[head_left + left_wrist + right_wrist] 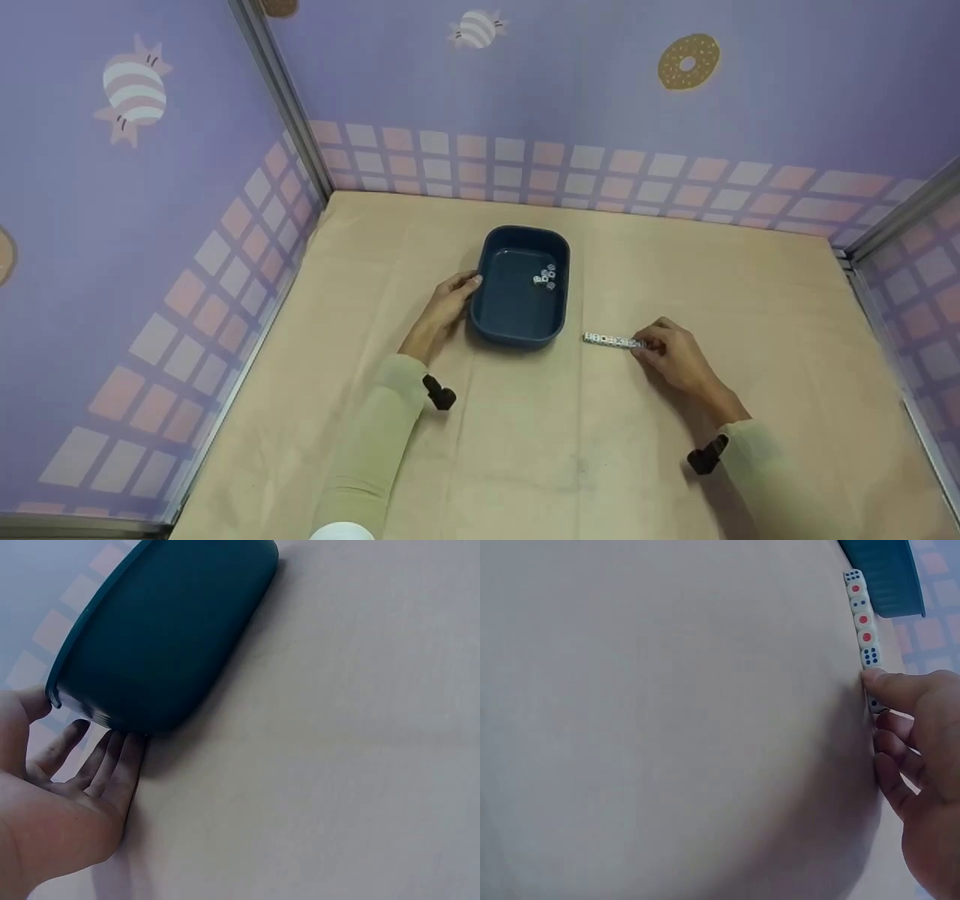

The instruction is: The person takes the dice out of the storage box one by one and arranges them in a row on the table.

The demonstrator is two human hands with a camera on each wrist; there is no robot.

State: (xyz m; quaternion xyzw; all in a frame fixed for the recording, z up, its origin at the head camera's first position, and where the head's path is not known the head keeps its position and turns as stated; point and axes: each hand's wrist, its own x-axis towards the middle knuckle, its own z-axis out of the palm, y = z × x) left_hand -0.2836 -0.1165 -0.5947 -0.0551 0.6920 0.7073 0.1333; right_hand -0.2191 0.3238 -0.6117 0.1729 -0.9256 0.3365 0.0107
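A dark blue rectangular basin (504, 304) sits on the covered table, with several dice (546, 277) lying in its right part. At its left side my left hand (447, 301) grips the wall, thumb at the rim and fingers against the outside, as the left wrist view shows. Right of the basin, a straight row of white dice (862, 619) with red and blue pips lies on the cloth. My right hand (675, 354) pinches the row's right end between thumb and fingers. The thumb (889, 686) covers part of a die there.
A beige cloth (525, 442) covers the table. Purple walls (585, 82) with candy and doughnut pictures and a checked band stand at the back and both sides, joined by metal corner posts (281, 94). A white round thing (342, 532) shows at the bottom edge.
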